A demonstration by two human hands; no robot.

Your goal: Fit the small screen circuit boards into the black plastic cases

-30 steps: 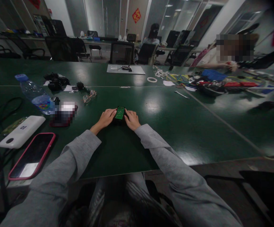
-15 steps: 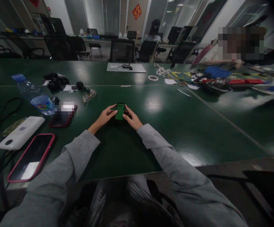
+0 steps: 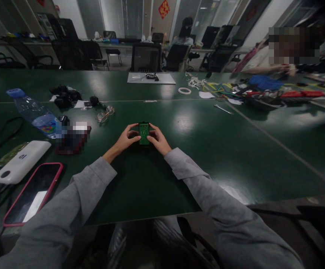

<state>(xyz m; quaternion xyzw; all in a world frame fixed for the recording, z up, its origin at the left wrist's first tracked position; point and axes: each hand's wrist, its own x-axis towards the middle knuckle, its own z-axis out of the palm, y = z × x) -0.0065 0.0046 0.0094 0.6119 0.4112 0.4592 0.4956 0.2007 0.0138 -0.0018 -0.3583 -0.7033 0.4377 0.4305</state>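
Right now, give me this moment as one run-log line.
left hand: holding green circuit board, left side; right hand: holding its right side; eyeglasses: on table, left; wrench: on table, right

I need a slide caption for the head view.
Bare left hand and right hand hold a rectangular green circuit board at a glossy dark-green table.

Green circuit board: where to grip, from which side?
The circuit board likely suits a grip on its long edges, a hand from each side: it is narrow, speckled face showing. The left hand and right hand hold those edges.
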